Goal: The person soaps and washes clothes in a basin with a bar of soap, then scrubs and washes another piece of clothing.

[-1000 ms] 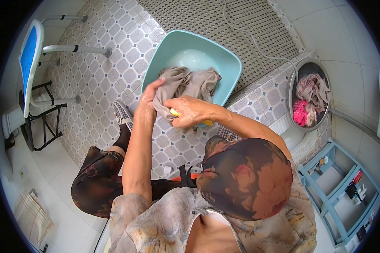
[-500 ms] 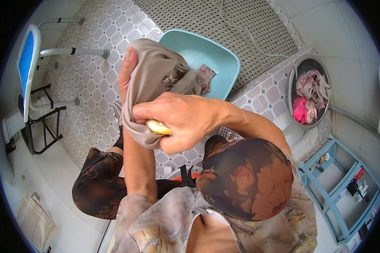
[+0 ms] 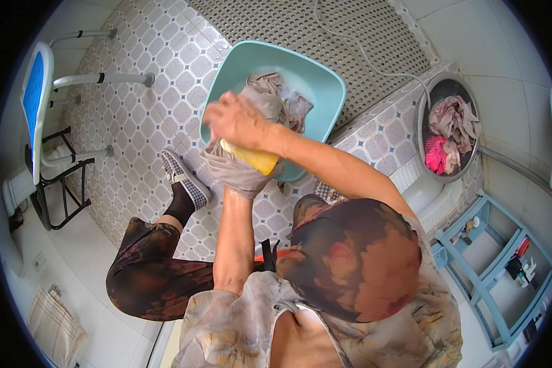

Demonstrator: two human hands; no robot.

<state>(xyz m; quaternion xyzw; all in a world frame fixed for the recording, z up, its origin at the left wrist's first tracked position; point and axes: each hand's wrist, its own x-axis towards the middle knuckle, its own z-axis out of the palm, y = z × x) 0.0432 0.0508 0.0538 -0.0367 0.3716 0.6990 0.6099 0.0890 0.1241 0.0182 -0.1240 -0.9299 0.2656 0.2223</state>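
A taupe garment (image 3: 233,172) covers my left hand, and its other end lies in the light-teal basin (image 3: 336,116). Out of the near end of the cloth comes my left forearm (image 3: 233,239); the fingers are hidden. My right hand (image 3: 242,121), smeared by motion, grips a yellow bar of soap (image 3: 260,161) against the garment over my left hand. Inside the basin, whitish water or suds and a patterned piece of cloth (image 3: 300,113) lie beside the taupe fabric.
A perforated grey mat (image 3: 374,43) lies beyond the basin. At right, a round dark tub (image 3: 457,168) holds pink and mauve clothes, with a pale hose (image 3: 383,75) beside it. A blue-teal rack (image 3: 481,276) stands near right; a blue-seated shower chair (image 3: 35,92) stands left.
My hands and the garment have moved forward and down to the basin, with more cloth now inside it. The soap shows more fully. The garment has been drawn over my left hand.
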